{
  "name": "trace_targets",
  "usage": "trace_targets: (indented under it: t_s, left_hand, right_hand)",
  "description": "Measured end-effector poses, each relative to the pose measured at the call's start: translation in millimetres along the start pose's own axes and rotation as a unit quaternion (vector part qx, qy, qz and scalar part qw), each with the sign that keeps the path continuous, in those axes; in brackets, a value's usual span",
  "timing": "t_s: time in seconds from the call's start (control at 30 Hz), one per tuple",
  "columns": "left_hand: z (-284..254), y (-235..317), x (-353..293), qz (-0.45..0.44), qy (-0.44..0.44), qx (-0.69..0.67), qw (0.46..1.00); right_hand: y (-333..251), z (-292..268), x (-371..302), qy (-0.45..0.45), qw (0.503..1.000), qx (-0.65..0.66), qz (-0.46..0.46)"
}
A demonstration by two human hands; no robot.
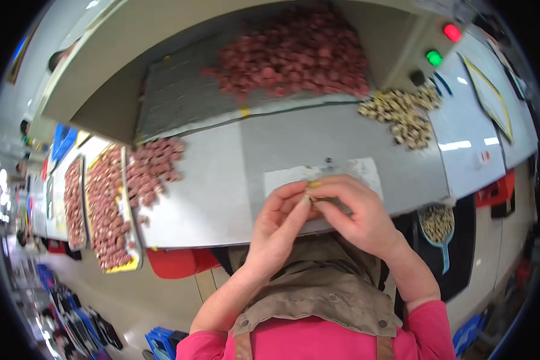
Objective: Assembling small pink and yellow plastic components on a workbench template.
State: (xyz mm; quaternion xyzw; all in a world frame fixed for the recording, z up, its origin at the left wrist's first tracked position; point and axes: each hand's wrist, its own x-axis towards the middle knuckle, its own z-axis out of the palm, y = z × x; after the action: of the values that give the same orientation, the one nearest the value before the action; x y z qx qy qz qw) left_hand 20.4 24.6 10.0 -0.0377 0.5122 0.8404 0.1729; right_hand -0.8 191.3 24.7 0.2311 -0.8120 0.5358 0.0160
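My left hand [284, 219] and my right hand [360, 213] meet over the front of the table, with thumbs and fingertips pinched together. Something small is between the fingertips, with a yellowish bit showing, but the fingers cover most of it and I cannot tell its kind. Beneath the hands lies a white sheet [366, 171] on the grey tabletop [288, 141]. A tiny dark round piece [329, 160] sits just beyond the fingers.
A heap of small reddish pieces [294, 54] lies under the machine housing [396, 42]. Small cream-coloured pieces [405, 114] are piled at right, with more in a blue scoop [444, 252]. Trays of pinkish pieces [111, 204] stand at left. A red stool [180, 263] is below the table edge.
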Motion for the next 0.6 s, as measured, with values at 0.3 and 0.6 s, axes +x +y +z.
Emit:
trace_targets:
  t_s: [0.3, 0.6]
  left_hand:
    - [-198.5, 109.7, -76.8, 0.281, 0.378, 0.61, 0.637]
    - [-260.5, 121.6, -128.9, 0.233, 0.41, 0.713, 0.518]
  right_hand:
    - [56.2, -78.0, -64.5, 0.172, 0.976, 0.006, 0.132]
    - [62.6, -98.3, -60.0, 0.201, 0.966, -0.04, 0.159]
